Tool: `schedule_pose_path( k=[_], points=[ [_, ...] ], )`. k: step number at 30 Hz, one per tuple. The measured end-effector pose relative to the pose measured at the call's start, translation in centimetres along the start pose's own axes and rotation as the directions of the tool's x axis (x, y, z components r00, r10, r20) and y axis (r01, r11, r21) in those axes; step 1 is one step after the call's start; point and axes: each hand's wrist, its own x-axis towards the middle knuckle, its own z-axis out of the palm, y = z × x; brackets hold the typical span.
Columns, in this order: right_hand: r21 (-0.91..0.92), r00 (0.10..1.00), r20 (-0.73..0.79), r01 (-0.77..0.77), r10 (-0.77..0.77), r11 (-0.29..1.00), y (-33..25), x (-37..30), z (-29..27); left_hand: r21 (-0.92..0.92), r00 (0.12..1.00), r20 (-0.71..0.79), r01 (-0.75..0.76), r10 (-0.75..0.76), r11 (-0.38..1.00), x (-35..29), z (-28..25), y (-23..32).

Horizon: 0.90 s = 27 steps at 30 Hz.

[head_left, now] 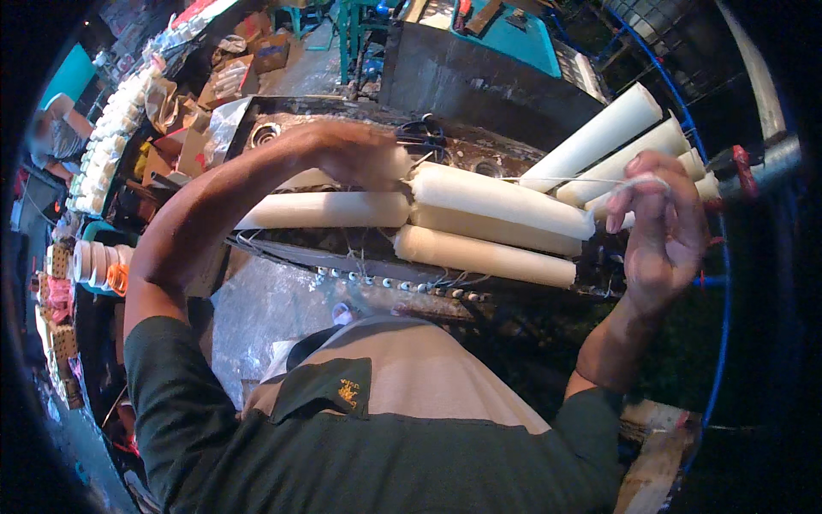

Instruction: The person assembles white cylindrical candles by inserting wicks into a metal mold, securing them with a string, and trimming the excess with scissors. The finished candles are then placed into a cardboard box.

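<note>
Several thick cream candles lie across a dark metal bench in front of me. My right hand (658, 227) is raised over the right end, its curled fingers closed on a thin white string (591, 180). The string runs left, taut, over the pale candle (591, 137) toward the upper middle candle (505, 199). My left hand (364, 156) is closed at that candle's left end, beside a thin pointed piece (419, 161). What its fingers hold is blurred and I cannot make it out. Nearer me lies another candle (488, 255), and a further candle (325, 210) is below my left forearm.
Loose strings and a row of small white knobs (390, 283) line the bench's near edge. A teal tray (514, 38) stands beyond it. Cardboard boxes (231, 81) and rows of white items (111, 146) are at left, where another person (64, 133) is. A blue hose (726, 343) curves down the right.
</note>
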Motion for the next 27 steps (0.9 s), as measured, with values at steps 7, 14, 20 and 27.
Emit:
schedule_pose_path(
  k=[7,14,20,27],
  points=[
    [0.182,0.97,0.187,-0.187,0.153,0.965,-1.7,2.4,0.3,0.098,0.754,-0.612,-0.229,0.24,0.968,-1.6,-3.7,9.5],
    [0.721,0.941,0.314,-0.322,0.125,0.613,-0.8,0.8,-1.9,-0.754,0.781,-0.577,-0.622,0.238,0.213,-1.5,-2.4,16.1],
    [0.345,0.929,0.152,-0.37,0.338,0.863,0.1,-4.8,-1.4,-0.928,0.892,-0.326,-0.365,0.315,0.072,-4.0,1.9,15.7],
    [-0.143,0.989,-0.017,-0.149,0.148,0.979,5.4,-9.9,6.8,-0.967,0.926,-0.215,-0.158,0.31,-0.198,-3.9,4.9,14.9]
  ],
)
